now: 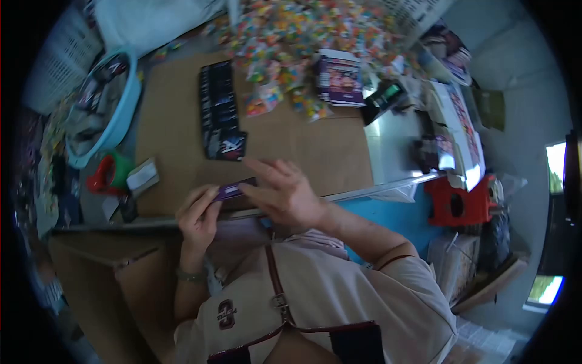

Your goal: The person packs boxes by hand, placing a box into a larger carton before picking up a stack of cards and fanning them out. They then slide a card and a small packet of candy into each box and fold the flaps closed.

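My left hand (199, 212) is closed, pinching a small flat purple box (230, 191) at its left end, above the front edge of the table. My right hand (288, 193) is at the box's other end with its fingers spread. One fingertip appears to touch that end, though blur hides the exact contact. Just beyond my hands, a row of overlapping black packets (218, 106) lies on a flat cardboard sheet (303, 142). The nearest packet (227, 147) is turned slightly and shows a white letter and some red.
Small colourful candy bags (291, 36) are heaped at the back. Near them stands a stack of purple printed packs (341, 79). To the left are a light-blue basin (126, 112) and a red tape dispenser (100, 176). A red stool (458, 200) is at the right.
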### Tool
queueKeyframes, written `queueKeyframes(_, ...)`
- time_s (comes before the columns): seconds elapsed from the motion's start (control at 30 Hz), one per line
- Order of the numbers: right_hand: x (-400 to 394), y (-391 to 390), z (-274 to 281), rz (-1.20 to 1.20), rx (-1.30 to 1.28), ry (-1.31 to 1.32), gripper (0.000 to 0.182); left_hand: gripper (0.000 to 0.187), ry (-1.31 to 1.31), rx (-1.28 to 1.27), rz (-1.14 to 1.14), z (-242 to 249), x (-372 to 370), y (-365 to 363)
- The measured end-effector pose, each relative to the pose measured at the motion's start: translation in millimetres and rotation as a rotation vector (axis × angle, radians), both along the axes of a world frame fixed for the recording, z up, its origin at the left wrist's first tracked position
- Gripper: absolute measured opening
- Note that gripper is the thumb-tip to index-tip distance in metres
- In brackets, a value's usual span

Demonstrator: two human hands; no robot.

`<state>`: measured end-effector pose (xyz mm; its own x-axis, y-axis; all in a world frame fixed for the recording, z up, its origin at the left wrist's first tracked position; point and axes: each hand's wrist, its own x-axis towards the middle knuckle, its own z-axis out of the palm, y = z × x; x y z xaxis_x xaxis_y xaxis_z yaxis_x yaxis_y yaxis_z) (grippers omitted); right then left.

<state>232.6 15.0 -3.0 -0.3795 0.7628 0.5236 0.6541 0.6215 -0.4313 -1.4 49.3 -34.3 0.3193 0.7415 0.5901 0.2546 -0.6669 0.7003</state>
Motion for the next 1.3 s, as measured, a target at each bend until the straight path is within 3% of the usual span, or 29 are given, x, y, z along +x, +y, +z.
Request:
queueKeyframes(0.1,-18.6,-13.3,-13.5,-0.105,-0.055,0.142,0.053,0.02,-0.061,-0.013,0.072,-11.3,24.4,-2.0)
queueKeyframes(0.17,-26.9,-16.8,-21.5,-0.323,-0.089,0.331,0.067,0.017,-0.281,-0.398,0.121,-14.4,55.1,-8.9)
queueKeyframes(0.23,-0.1,-14.1,-21.3,-0.388,-0.039,0.278,0.07,0.021,-0.409,-0.58,-0.026,-7.6,90.0,-8.6)
queueKeyframes(0.27,19.5,-13.7,-19.0,-0.449,0.001,0.226,0.072,0.023,-0.422,-0.648,-0.103,-0.1,104.8,-6.9)
queueKeyframes(0.3,46.6,-15.2,-7.7,-0.483,-0.052,0.167,0.067,0.022,-0.265,-0.59,-0.136,8.2,116.3,-5.0)
queueKeyframes(0.37,112.9,-17.8,11.7,-0.763,0.078,-0.05,0.06,0.021,-0.21,-0.537,-0.231,18.6,126.9,-4.0)
queueKeyframes(0.5,265.4,-57.6,50.2,-1.22,-0.169,-0.249,0.062,0.018,-0.114,-0.508,-0.322,-0.6,131.0,7.4)
queueKeyframes(0.57,319.4,-79.1,46.4,-1.273,-0.322,-0.244,0.062,0.019,-0.069,-0.585,-0.301,1.9,142.4,19.9)
queueKeyframes(0.67,355.9,-89.5,15.0,-1.334,-0.453,-0.222,0.062,0.028,0.071,-0.757,-0.236,8.1,182.8,57.1)
queueKeyframes(0.8,361.7,-93.9,10.7,-1.24,-0.392,-0.282,0.062,0.062,0.092,-0.327,-0.039,6.1,267.9,123.0)
queueKeyframes(0.87,359.3,-94.4,16.8,-1.251,-0.457,-0.241,0.068,0.065,0.203,-0.282,0.009,-9.0,301.0,148.9)
queueKeyframes(0.9,360.4,-96.3,13.8,-1.271,-0.402,-0.283,0.071,0.068,0.336,-0.21,0.162,-16.1,311.1,150.1)
queueKeyframes(0.97,354.8,-97.3,18.6,-1.301,-0.385,-0.284,0.081,0.067,0.39,-0.188,0.139,-18.9,313.4,161.0)
queueKeyframes(1.0,350.0,-96.8,26.3,-1.284,-0.361,-0.283,0.081,0.054,0.389,-0.278,0.147,-19.3,313.3,165.2)
queueKeyframes(1.07,342.5,-94.6,33.4,-1.349,-0.245,-0.313,0.081,0.045,0.338,-0.359,0.194,-24.5,310.9,172.0)
queueKeyframes(1.1,337.0,-88.3,36.0,-1.324,-0.099,-0.252,0.07,0.036,0.298,-0.45,0.214,-22.2,307.9,172.8)
queueKeyframes(1.13,331.3,-80.5,39.7,-1.307,-0.091,-0.247,0.07,0.027,0.179,-0.563,0.193,-19.5,306.6,173.9)
queueKeyframes(1.17,322.0,-74.4,42.9,-1.241,-0.006,-0.174,0.062,0.027,0.176,-0.556,0.205,-17.4,304.5,173.7)
queueKeyframes(1.23,277.2,-52.5,67.4,-1.094,0.132,-0.002,0.04,0.027,0.082,-0.415,0.116,7.0,293.8,159.4)
queueKeyframes(1.27,258.2,-40.9,71.5,-0.981,0.133,0.084,0.037,0.023,0.037,-0.218,0.055,12.7,288.0,151.6)
queueKeyframes(1.3,240.6,-29.5,73.4,-0.868,0.132,0.167,0.033,0.023,0.044,-0.213,0.06,21.2,282.2,142.4)
